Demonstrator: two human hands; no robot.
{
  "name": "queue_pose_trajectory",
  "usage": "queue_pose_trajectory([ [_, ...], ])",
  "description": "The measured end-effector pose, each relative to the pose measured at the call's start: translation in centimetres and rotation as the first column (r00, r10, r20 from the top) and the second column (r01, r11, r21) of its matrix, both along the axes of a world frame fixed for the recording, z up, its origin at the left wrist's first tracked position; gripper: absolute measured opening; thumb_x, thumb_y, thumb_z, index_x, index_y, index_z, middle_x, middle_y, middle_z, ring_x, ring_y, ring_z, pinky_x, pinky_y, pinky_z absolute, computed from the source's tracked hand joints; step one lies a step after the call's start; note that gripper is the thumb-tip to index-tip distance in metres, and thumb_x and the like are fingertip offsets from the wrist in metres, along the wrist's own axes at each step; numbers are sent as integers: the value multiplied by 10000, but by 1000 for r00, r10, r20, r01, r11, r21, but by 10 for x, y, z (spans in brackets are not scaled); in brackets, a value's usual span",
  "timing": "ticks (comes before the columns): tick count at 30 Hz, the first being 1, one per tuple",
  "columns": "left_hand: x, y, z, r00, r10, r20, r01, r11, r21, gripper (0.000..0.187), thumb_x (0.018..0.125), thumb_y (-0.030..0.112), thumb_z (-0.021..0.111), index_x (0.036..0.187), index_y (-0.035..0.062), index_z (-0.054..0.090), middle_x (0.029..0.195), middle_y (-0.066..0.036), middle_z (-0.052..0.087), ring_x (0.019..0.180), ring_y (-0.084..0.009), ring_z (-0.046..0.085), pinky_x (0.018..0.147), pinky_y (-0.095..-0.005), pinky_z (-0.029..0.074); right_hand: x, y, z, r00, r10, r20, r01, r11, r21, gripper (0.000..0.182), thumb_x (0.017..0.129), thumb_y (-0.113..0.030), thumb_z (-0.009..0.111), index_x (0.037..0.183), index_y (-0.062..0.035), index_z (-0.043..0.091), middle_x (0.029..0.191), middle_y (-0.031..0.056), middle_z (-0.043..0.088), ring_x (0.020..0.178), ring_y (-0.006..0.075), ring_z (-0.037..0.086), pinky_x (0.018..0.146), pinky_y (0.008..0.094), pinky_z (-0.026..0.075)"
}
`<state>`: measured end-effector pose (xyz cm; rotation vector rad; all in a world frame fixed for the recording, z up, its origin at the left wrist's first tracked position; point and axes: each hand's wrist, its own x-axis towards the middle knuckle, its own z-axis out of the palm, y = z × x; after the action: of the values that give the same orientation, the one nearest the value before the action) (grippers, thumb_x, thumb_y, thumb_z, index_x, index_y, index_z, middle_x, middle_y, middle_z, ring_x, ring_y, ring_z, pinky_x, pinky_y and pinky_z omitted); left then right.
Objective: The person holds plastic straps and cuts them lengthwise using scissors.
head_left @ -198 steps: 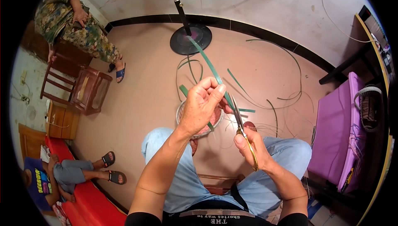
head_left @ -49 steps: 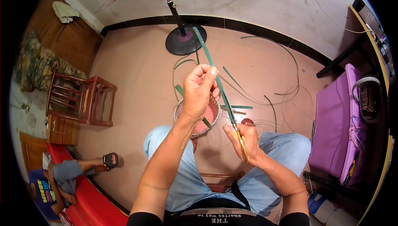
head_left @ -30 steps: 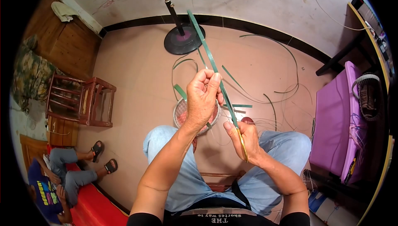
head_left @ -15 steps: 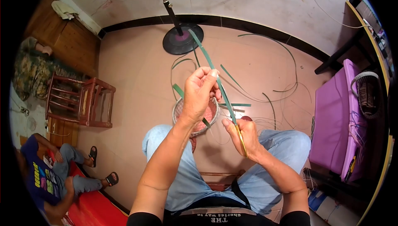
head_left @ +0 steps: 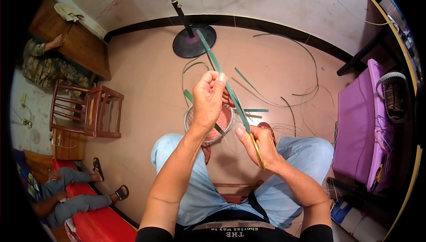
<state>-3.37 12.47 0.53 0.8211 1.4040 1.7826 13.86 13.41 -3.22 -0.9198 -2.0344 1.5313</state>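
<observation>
My left hand (head_left: 209, 98) pinches a long green strip (head_left: 214, 59) that runs up toward the black round stand base. My right hand (head_left: 258, 144) is closed round yellow-handled scissors (head_left: 254, 146), whose blades lie along the strip's lower part; whether they are parted I cannot tell. Behind my left forearm and hand, a round woven basket (head_left: 191, 118) with a pinkish inside rests on the floor between my knees. Another green strip (head_left: 188, 95) crosses the basket, its middle hidden by my left hand.
Loose strips (head_left: 245, 80) and thin strands lie on the floor. A stand base (head_left: 182, 47) is ahead, a wooden chair (head_left: 103, 111) left, and a purple bin (head_left: 355, 122) right. One person sits at lower left; another is by the wooden furniture.
My left hand has shifted slightly left with the strip. The seated person has leaned back leftward, and the other person's hand now shows at the wooden furniture.
</observation>
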Motion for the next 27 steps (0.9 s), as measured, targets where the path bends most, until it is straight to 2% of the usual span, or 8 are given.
queue_pose_trajectory([
  [5,-5,-2,0,999,-32,-17,32,999,-35,228,971,245,534,885,34,509,634,-12,548,471,-82,548,421,-210,473,1,3,2,995,-3,100,-10,991,137,523,903,-388,616,609,36,531,460,160,435,402,211,403,427,377,360],
  [8,-8,-3,-3,998,-50,48,52,997,-48,234,969,240,537,874,29,508,627,-13,542,453,-88,541,401,-212,462,-1,2,5,999,15,36,-20,992,123,517,903,-385,621,619,37,529,459,158,432,401,210,402,427,379,363],
  [10,-5,-2,-5,995,-45,91,50,997,-54,236,967,236,541,866,26,507,622,-13,534,444,-93,537,394,-213,457,-1,2,4,999,21,49,-25,996,81,511,911,-385,611,631,36,531,462,142,423,420,185,396,433,370,361],
  [17,17,-3,1,994,62,-86,-66,997,-47,233,966,206,547,914,-21,526,618,-17,504,435,-90,517,387,-207,433,-1,1,7,1000,26,-16,-27,995,-91,494,945,-376,565,650,20,540,496,46,380,518,102,354,454,327,338],
  [23,18,-1,1,984,89,-156,-89,996,10,196,970,152,533,872,-17,536,592,-13,515,434,-69,520,378,-196,404,1,0,8,1000,-16,-25,12,983,-181,494,937,-354,590,607,8,527,501,-10,375,522,75,347,441,294,309],
  [27,19,-2,4,981,95,-167,-92,995,26,189,968,143,536,868,-17,538,588,-12,517,438,-66,518,381,-192,400,1,0,5,1000,-16,-11,14,987,-160,498,933,-340,599,583,2,511,499,-20,372,523,66,343,435,290,302],
])
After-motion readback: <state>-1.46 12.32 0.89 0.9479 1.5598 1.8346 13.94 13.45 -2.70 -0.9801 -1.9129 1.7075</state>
